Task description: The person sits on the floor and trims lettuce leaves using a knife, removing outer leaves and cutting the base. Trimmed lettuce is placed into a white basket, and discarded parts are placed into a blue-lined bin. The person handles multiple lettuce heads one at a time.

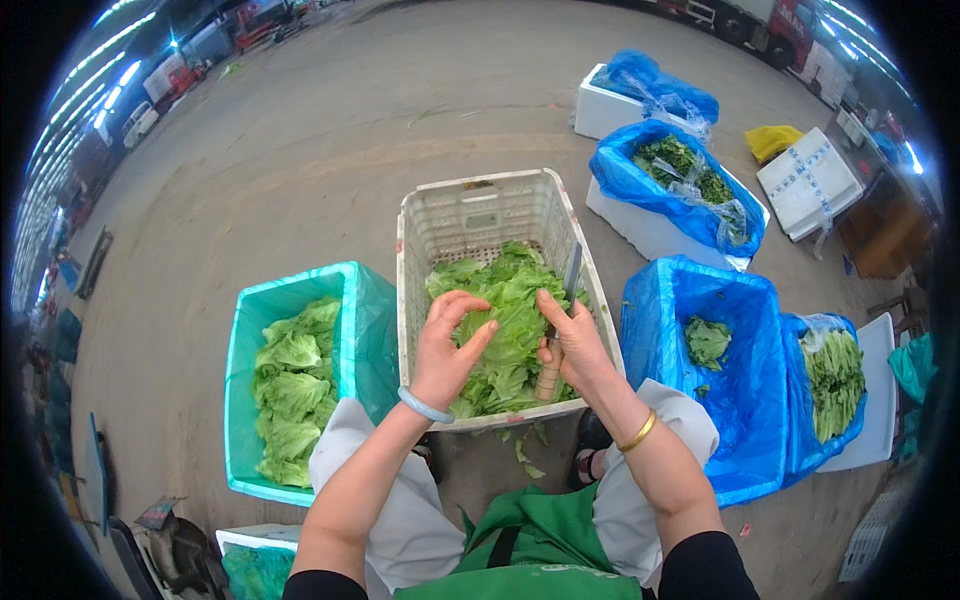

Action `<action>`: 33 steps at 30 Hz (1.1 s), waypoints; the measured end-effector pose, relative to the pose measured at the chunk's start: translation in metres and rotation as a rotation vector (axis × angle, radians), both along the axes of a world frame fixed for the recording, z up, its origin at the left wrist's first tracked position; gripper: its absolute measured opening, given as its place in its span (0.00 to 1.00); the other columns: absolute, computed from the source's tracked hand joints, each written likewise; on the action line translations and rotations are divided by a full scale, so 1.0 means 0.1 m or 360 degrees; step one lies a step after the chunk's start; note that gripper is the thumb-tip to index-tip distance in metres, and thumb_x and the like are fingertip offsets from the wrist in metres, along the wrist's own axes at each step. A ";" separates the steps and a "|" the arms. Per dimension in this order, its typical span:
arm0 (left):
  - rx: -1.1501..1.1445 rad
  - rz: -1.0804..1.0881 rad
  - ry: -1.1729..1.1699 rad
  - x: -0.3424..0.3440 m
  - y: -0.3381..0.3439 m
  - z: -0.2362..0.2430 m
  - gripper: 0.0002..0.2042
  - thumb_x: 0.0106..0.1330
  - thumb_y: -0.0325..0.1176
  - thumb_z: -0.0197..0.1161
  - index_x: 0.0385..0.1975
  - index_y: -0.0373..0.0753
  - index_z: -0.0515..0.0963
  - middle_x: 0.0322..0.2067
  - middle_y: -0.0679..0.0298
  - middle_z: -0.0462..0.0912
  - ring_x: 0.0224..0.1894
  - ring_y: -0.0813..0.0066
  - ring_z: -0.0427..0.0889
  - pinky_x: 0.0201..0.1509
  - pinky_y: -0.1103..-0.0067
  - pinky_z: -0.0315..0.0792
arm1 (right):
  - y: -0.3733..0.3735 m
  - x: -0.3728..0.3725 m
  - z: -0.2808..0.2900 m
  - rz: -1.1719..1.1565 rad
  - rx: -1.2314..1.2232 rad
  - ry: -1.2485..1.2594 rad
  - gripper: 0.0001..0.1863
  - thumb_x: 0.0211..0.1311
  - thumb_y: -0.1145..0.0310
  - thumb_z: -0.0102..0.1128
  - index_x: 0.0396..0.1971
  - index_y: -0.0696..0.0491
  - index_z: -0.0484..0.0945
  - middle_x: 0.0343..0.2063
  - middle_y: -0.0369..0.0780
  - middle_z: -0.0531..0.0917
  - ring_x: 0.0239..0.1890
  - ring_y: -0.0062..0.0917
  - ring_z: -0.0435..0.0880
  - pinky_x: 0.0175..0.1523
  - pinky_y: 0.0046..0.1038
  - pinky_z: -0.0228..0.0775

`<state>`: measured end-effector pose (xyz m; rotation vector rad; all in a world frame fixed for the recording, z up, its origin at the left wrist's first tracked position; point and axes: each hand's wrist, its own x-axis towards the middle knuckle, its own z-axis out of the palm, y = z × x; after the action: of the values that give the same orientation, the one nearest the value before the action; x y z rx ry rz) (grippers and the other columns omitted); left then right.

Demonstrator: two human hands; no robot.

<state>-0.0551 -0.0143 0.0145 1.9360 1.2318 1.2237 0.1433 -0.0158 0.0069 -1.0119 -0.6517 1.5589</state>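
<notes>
In front of me stands a white plastic crate (425, 225) with loose green lettuce leaves (515, 280) inside. My left hand (445, 350) hovers over the leaves, fingers curved and thumb apart, with nothing gripped in it. My right hand (580, 345) is closed around a knife (549, 378) with a light wooden handle; its blade points up and away past my thumb. The thumb lies beside a lettuce leaf, and whether it touches the leaf I cannot tell. Left of the crate, a box lined with green plastic (345, 330) holds lettuce heads (295, 385).
To the right, a blue-lined box (745, 380) contains one small leafy head (708, 342), beside a box of green stalks (833, 380). Farther back are a blue-lined foam box of dark greens (685, 170) and a covered foam box (605, 108). Leaf scraps (528, 462) lie at my feet.
</notes>
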 end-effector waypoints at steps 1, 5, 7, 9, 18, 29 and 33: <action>0.0022 0.0085 -0.0062 0.04 -0.01 0.02 0.09 0.61 0.29 0.68 0.40 0.38 0.80 0.46 0.60 0.80 0.50 0.67 0.79 0.48 0.76 0.73 | 0.00 0.00 -0.03 -0.0024 -0.0016 0.0009 0.22 0.62 0.52 0.69 0.41 0.51 0.70 0.28 0.32 0.73 0.17 0.17 0.72 0.17 0.21 0.63; 0.0088 0.0118 0.0009 0.03 -0.01 -0.01 0.08 0.61 0.27 0.68 0.39 0.37 0.79 0.42 0.61 0.81 0.45 0.68 0.80 0.47 0.76 0.73 | 0.02 0.00 -0.10 -0.0142 -0.0054 0.0051 0.20 0.64 0.54 0.68 0.41 0.51 0.70 0.30 0.33 0.73 0.18 0.18 0.72 0.17 0.21 0.62; 0.0199 0.0172 -0.0008 0.04 -0.01 -0.05 0.07 0.64 0.26 0.66 0.39 0.36 0.77 0.41 0.62 0.82 0.43 0.71 0.81 0.46 0.78 0.73 | 0.02 0.03 -0.08 -0.0231 -0.0055 0.0080 0.18 0.65 0.55 0.67 0.41 0.51 0.70 0.29 0.32 0.74 0.20 0.18 0.72 0.18 0.21 0.63; -0.0037 0.0204 -0.0527 0.02 0.02 -0.10 0.07 0.66 0.24 0.63 0.41 0.35 0.76 0.40 0.63 0.82 0.42 0.73 0.80 0.47 0.80 0.73 | 0.08 0.10 -0.16 -0.0374 -0.0105 0.0231 0.17 0.66 0.55 0.66 0.40 0.50 0.71 0.28 0.32 0.74 0.21 0.17 0.72 0.20 0.21 0.64; -0.0841 0.0526 -0.1663 -0.16 0.26 -0.24 0.11 0.69 0.32 0.63 0.46 0.35 0.73 0.42 0.61 0.82 0.43 0.73 0.82 0.51 0.75 0.75 | 0.16 0.30 -0.25 -0.0402 -0.0005 0.0520 0.14 0.66 0.54 0.65 0.38 0.48 0.75 0.26 0.30 0.77 0.23 0.15 0.71 0.21 0.20 0.63; -0.1841 -0.0841 -0.1050 -0.09 0.33 -0.10 0.36 0.64 0.46 0.70 0.65 0.33 0.63 0.59 0.55 0.74 0.59 0.68 0.75 0.61 0.72 0.70 | 0.10 0.35 -0.12 -0.0036 0.0005 0.0375 0.15 0.66 0.52 0.65 0.41 0.45 0.75 0.28 0.28 0.79 0.19 0.10 0.71 0.18 0.17 0.62; -0.1357 -0.0747 -0.0843 0.10 0.16 -0.05 0.34 0.61 0.34 0.72 0.65 0.34 0.63 0.59 0.59 0.74 0.59 0.69 0.75 0.63 0.73 0.69 | 0.04 0.32 0.03 0.0054 0.0146 -0.0181 0.26 0.70 0.44 0.55 0.57 0.48 0.72 0.29 0.30 0.79 0.21 0.12 0.72 0.19 0.16 0.60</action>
<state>-0.0448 0.0019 0.0093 1.0766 0.7578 0.7073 0.1756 -0.0114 0.0098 -1.0306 -0.8157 1.4951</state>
